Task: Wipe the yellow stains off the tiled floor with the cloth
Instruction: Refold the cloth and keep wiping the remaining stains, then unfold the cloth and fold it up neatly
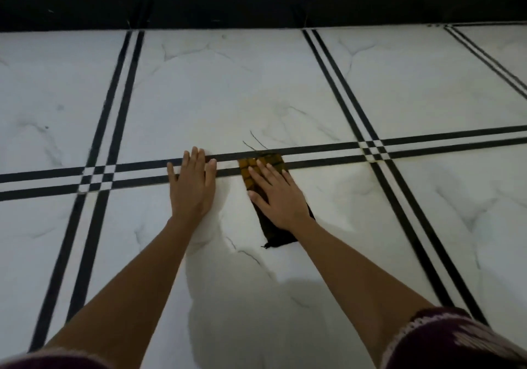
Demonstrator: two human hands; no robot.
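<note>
The cloth (247,173) lies flat on the tiled floor (370,226), a folded strip with a yellow checked far end and a dark near end. Its long axis runs away from the person and leans a little to the left. The far end crosses the double black band (328,154) and the near end tails off towards the right forearm. The right hand (278,197) rests on the middle of the cloth. Its grip is open, with the fingers straight and spread and the palm pressing down, so nothing is curled round the fabric. The cloth lies directly under this hand and sticks out beyond the fingertips and behind the wrist. The left hand (190,186) is also open. It is planted flat on bare tile just to the left of the cloth, apart from it, with the fingertips on the same band, and it seems to be bracing the body. A few loose threads (255,140) trail from the cloth's far edge. Beyond the band, ahead of both hands, the tile has a faint yellowish cast (228,123), though the light is too dull to tell whether it is stain. If it is, the stroke would probably run forward along the cloth's own axis, led by the right hand since it is already on the cloth. With no fingers gripping, the flat palm could slip over the fabric.
</note>
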